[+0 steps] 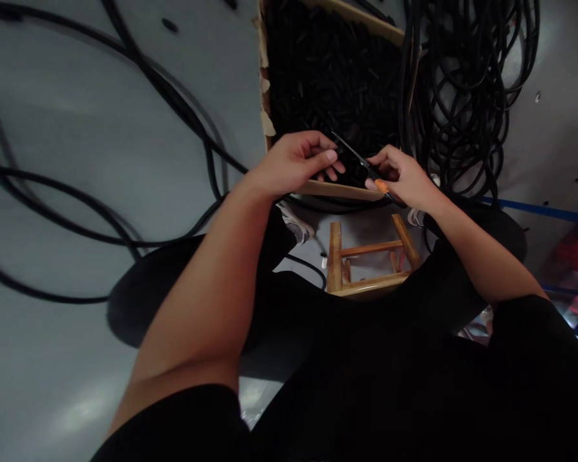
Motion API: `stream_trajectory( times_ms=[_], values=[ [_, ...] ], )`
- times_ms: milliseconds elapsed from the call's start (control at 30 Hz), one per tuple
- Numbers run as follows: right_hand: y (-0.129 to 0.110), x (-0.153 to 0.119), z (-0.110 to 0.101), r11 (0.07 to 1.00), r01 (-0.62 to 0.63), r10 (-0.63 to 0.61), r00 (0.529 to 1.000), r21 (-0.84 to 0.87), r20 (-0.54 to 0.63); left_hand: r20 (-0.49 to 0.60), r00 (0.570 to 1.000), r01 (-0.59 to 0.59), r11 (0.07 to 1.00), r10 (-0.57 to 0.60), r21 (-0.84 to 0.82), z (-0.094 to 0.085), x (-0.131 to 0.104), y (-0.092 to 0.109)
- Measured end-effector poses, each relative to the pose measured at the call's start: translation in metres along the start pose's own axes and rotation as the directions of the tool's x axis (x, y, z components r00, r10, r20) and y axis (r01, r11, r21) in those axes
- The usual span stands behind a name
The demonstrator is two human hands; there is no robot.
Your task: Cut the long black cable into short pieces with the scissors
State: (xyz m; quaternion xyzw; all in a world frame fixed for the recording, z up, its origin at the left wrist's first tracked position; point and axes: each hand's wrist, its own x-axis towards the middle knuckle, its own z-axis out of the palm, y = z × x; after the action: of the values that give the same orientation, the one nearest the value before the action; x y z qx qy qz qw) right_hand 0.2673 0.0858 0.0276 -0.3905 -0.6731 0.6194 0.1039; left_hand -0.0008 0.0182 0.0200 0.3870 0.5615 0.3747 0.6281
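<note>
We record one cardboard box (337, 190), left edge torn, filled with short black pieces (332, 70) in a loose heap. Over the box's near edge are the scissors (365, 162): slim dark blades pointing towards its far left, an orange patch on the black handle. Our right hand (404, 178) has its grip clamped on them. Our left hand (301, 162) is over the box's near left corner; whether its grip holds a piece, we cannot tell. Black cable (467, 96) lies coiled right of the box.

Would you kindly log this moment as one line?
Left hand: over box, grip unclear | Right hand: holding orange-and-black tool | Box contents: small black pieces | Beside box: black coils
</note>
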Motion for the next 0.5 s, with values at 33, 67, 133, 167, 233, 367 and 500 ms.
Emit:
stream_trajectory(
  times_ms=[33, 67, 133, 167, 233, 367, 500],
  values=[
    [0.000, 0.001, 0.000, 1.000, 0.020, -0.020, 1.000, 0.001, -0.004, 0.018, 1.000, 0.005, 1.000, -0.005, 0.001, 0.001, 0.000, 0.000],
    [0.001, 0.001, 0.000, 0.999, 0.033, -0.033, 0.999, 0.004, -0.008, 0.039, 0.999, 0.009, 1.000, -0.009, 0.006, 0.003, -0.001, 0.000],
    [0.001, 0.003, 0.000, 0.999, 0.031, -0.031, 0.999, 0.007, -0.010, 0.084, 0.996, 0.018, 1.000, -0.020, 0.023, 0.005, -0.001, 0.000],
    [0.002, 0.003, 0.000, 1.000, 0.021, -0.021, 1.000, 0.004, -0.009, 0.099, 0.995, 0.024, 0.999, -0.027, 0.029, 0.005, -0.001, 0.000],
    [0.003, 0.003, -0.002, 1.000, 0.009, -0.009, 1.000, -0.002, -0.015, 0.093, 0.995, 0.041, 0.999, -0.042, 0.017, 0.003, 0.000, -0.002],
    [0.004, -0.001, -0.004, 1.000, 0.015, -0.016, 0.999, -0.018, -0.045, -0.086, 0.995, 0.051, 0.993, -0.060, -0.110, -0.007, 0.005, -0.009],
    [0.003, -0.005, -0.001, 0.997, -0.027, 0.028, 0.999, -0.068, 0.027, -0.189, 0.979, 0.040, 0.978, -0.079, -0.203, -0.008, 0.009, -0.012]
  ],
)
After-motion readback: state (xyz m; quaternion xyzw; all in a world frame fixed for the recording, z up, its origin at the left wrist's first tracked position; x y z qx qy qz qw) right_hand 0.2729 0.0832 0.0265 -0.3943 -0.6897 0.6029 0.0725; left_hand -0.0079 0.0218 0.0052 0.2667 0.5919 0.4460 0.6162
